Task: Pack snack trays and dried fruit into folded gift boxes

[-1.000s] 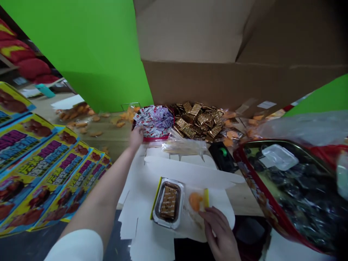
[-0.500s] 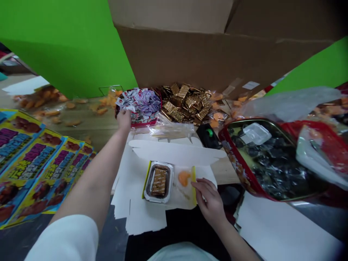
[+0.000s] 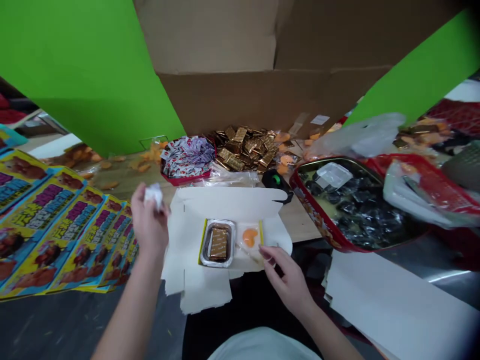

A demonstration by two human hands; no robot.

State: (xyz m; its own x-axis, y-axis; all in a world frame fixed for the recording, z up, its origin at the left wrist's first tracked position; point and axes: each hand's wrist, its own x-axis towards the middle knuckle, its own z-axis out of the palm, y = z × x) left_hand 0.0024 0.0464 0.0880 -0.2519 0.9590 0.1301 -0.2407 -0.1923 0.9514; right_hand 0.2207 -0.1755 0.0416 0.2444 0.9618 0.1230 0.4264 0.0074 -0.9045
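Note:
My left hand [image 3: 150, 220] is closed around a small white sachet [image 3: 153, 196], held to the left of the unfolded white cardboard box [image 3: 198, 200]. Inside that box sits a foil tray [image 3: 233, 245] with a gold-wrapped block [image 3: 219, 243] in it. Beside the tray lies a clear bag with an orange piece [image 3: 250, 237]. My right hand [image 3: 283, 272] pinches the box's yellow right edge [image 3: 261, 232] between thumb and fingers. Beyond the box, a red container [image 3: 170, 179] holds a heap of white and purple sachets [image 3: 191, 154].
Gold-wrapped pieces [image 3: 247, 147] are piled against a large brown carton [image 3: 232, 95]. A red-rimmed tin [image 3: 311, 207] of dark wrapped pieces stands at the right, above white card sheets [image 3: 390, 305]. Several printed yellow-blue boxes [image 3: 60, 220] lean at the left. A black tape dispenser [image 3: 275, 182] lies behind the box.
My left hand has come back from the sachet container toward me, carrying a white sachet. My right hand stays at the box's right edge. The camera view has shifted slightly.

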